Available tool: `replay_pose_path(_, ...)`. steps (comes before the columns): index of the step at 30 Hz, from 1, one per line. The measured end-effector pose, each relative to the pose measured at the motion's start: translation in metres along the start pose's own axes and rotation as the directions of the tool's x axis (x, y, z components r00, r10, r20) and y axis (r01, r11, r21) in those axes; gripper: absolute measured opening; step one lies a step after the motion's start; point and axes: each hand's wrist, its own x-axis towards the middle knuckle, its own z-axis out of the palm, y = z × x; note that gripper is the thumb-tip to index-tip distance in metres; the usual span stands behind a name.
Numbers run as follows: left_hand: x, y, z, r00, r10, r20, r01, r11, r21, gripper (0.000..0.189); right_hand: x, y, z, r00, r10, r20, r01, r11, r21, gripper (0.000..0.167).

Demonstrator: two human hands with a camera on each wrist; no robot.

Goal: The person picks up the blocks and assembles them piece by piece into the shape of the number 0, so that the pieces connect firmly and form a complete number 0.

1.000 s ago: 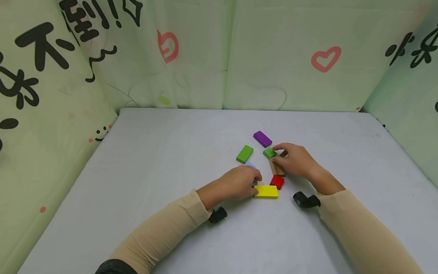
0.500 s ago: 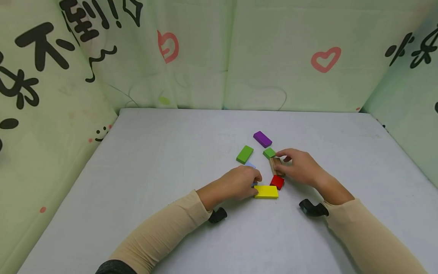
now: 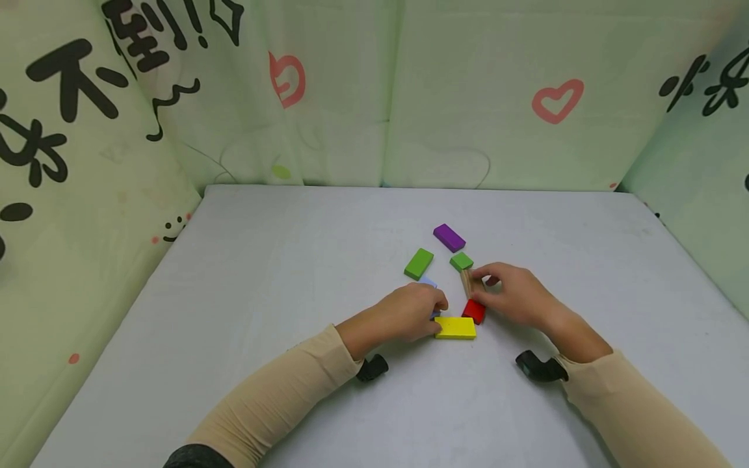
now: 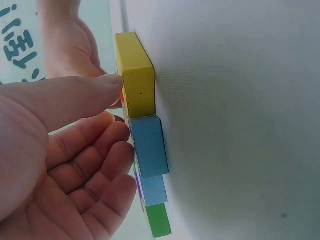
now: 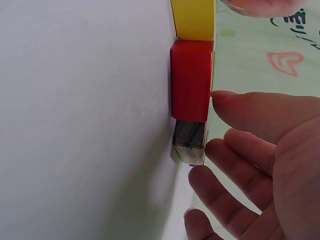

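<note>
My left hand (image 3: 409, 312) rests beside the blocks. Its thumb touches the yellow block (image 3: 455, 327), and its relaxed fingers lie along the blue block (image 4: 148, 146) and the light blue block (image 4: 154, 190). My right hand (image 3: 512, 296) is at the other side. Its thumb tip is by the top edge of the red block (image 5: 191, 80), and its fingers lie at the wooden block (image 3: 466, 283), partly covering it. The red block stands against the yellow one, with the wooden block touching its far end. A small green block (image 3: 461, 261) adjoins the wooden block.
Farther back on the white table (image 3: 281, 247) are a larger green block (image 3: 419, 264) and a purple block (image 3: 449, 238), forming an incomplete ring with the others. Printed curtains (image 3: 480, 97) enclose the table's back and sides.
My right hand has moved from the small green block back toward me, along the wooden block to the red one. My left hand and the blocks look unmoved.
</note>
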Motion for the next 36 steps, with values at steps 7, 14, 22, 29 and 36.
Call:
replay_pose_path(7,0.000,0.000,0.000,1.000,0.002,0.001,-0.002,1.000,0.006,0.036,-0.005,-0.002,-0.001,1.000,-0.007,0.007,0.007,1.000,0.003,0.041)
replay_pose_path(14,0.000,0.000,0.000,1.000,-0.007,0.003,0.007,1.000,0.000,0.037,-0.009,-0.001,0.001,0.999,0.001,0.033,-0.001,1.000,0.000,0.044)
replay_pose_path(22,0.000,0.001,0.000,1.000,-0.009,0.004,0.009,1.000,0.005,0.037,-0.013,-0.004,0.001,0.999,0.006,0.046,-0.007,1.000,0.011,0.047)
replay_pose_path(29,-0.001,0.001,-0.001,1.000,-0.009,0.002,0.009,1.000,-0.007,0.038,-0.015,-0.003,0.001,0.998,0.011,0.056,-0.013,0.999,0.035,0.048)
replay_pose_path(36,0.000,-0.003,0.000,1.000,0.011,-0.006,-0.011,0.999,-0.033,0.038,-0.016,-0.002,0.002,0.998,0.012,0.054,-0.015,0.999,0.048,0.048)
